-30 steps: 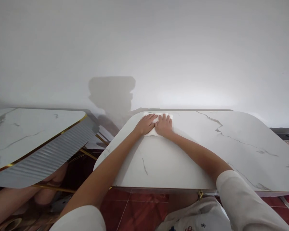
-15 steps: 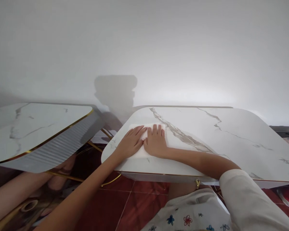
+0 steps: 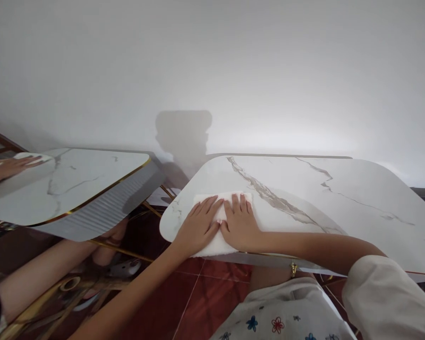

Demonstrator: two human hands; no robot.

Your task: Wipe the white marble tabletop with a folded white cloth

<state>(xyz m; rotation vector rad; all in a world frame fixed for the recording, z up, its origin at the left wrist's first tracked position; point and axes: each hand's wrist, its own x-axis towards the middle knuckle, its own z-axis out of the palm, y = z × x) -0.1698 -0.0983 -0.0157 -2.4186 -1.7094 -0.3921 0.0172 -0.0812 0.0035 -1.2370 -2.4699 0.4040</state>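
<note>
Some indoor room, but tbh I can't tell if it's a home or a small shop. There's a left table (image 3: 88,177) and a right table (image 3: 368,198), both white marble-look, lined up along a pale wall (image 3: 212,61). The left one has gold trim (image 3: 138,169) and a ribbed grey side (image 3: 106,208). Floor (image 3: 216,290) is red tile with pale grout.

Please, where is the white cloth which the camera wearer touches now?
In the head view, the white cloth lies under the left hand and right hand, at the near-left edge of the right-side table.
</note>
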